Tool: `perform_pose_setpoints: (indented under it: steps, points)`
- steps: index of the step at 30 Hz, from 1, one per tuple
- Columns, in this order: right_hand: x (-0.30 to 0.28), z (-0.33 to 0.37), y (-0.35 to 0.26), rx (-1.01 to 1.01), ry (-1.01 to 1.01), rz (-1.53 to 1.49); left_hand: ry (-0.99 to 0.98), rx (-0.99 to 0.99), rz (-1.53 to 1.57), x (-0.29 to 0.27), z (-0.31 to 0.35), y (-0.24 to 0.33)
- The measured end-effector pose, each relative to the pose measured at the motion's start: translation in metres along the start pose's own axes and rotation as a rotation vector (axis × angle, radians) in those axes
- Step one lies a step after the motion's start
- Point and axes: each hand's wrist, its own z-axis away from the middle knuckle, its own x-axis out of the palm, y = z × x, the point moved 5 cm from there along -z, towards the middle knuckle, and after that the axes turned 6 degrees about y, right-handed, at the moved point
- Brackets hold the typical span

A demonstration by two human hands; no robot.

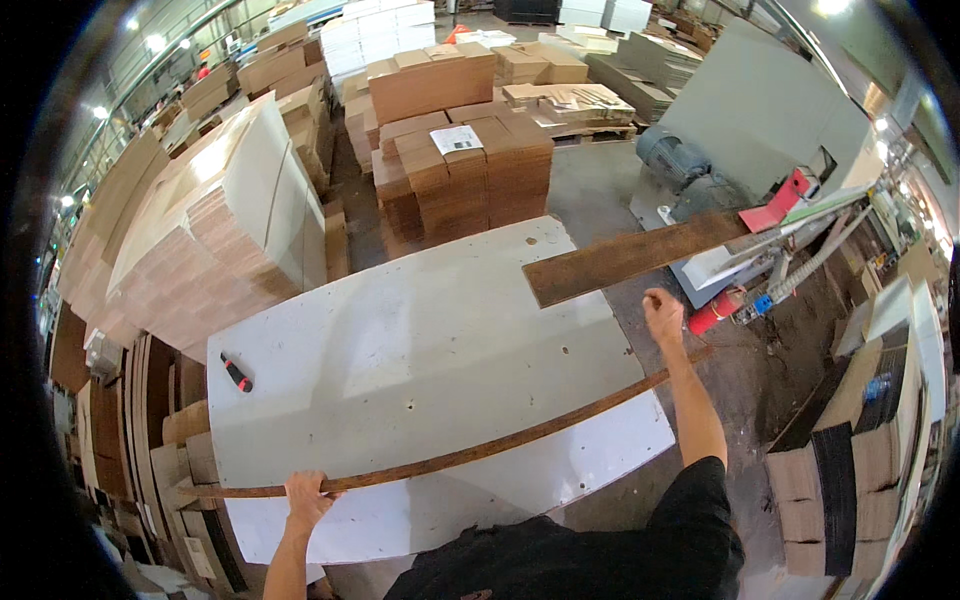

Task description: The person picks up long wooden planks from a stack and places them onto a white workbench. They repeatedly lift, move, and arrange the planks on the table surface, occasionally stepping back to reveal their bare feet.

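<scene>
A long, narrow brown wooden strip (pixel 470 452) lies across the near part of the white board table (pixel 480 360), its ends overhanging both sides. My left hand (pixel 308 494) is closed around the strip near its left end. Beyond the table's right edge, my right hand (pixel 663 318) is raised with its fingers loosely curled in; no object shows in it. My right forearm crosses over the strip's right end. Just above that hand, a wide dark brown plank (pixel 630 258) reaches from the machine out over the table's far right corner.
A black-and-red utility knife (pixel 237 372) lies at the table's left. Stacked brown boards (pixel 470 170) stand beyond it, with a large pale stack (pixel 215 235) left. A machine with blue motors (pixel 675 160) and a red cylinder (pixel 715 311) stands right. More panels (pixel 835 490) lean at lower right.
</scene>
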Motion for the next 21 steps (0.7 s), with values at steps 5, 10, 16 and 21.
perform_pose_setpoints:
  steps: [5,10,16,21]
  points:
    - [0.023,-0.079,0.024,0.066,-0.112,0.141,-0.208,-0.102,-0.087,0.016,0.012,-0.016]
    - [0.043,-0.116,0.052,-0.274,-0.333,0.394,-0.24,-0.063,-0.082,-0.007,-0.007,-0.001]
    - [0.105,-0.15,0.034,-0.374,-0.506,0.592,-0.244,-0.021,-0.089,-0.001,0.007,-0.003]
    - [0.082,-0.143,-0.029,-0.217,-0.738,0.514,-0.234,-0.048,-0.088,-0.003,-0.001,0.0]
